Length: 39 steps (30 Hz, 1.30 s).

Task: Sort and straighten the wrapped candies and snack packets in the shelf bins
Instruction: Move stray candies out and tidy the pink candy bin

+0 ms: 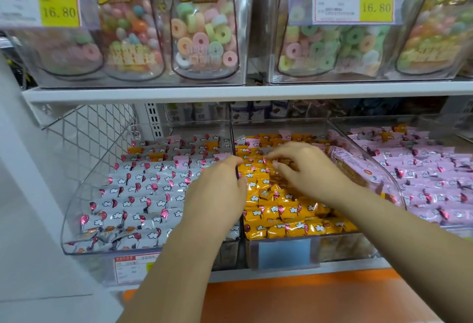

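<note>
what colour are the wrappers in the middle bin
The wrappers are mostly orange-yellow with small white clouds and red balloons, clearest in the head view.
</note>
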{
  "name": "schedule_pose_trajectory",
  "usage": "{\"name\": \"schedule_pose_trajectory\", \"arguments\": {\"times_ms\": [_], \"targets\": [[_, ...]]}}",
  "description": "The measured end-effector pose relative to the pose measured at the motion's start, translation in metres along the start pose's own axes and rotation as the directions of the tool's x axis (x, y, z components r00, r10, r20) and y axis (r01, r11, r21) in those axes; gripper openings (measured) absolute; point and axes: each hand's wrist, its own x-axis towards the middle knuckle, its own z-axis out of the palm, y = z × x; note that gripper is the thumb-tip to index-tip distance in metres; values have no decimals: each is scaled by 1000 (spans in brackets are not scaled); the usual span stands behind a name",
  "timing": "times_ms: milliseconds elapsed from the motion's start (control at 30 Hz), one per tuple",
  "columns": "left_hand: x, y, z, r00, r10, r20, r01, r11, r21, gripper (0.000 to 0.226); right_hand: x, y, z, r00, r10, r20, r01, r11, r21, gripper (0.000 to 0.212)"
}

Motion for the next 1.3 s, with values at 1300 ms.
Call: {"name": "schedule_pose_trajectory", "arguments": {"times_ms": [1300], "targets": [[-10,189,112,869,481,-114,-494,857,-150,54,-147,129,-120,822,562,-94,-146,368,918,13]]}}
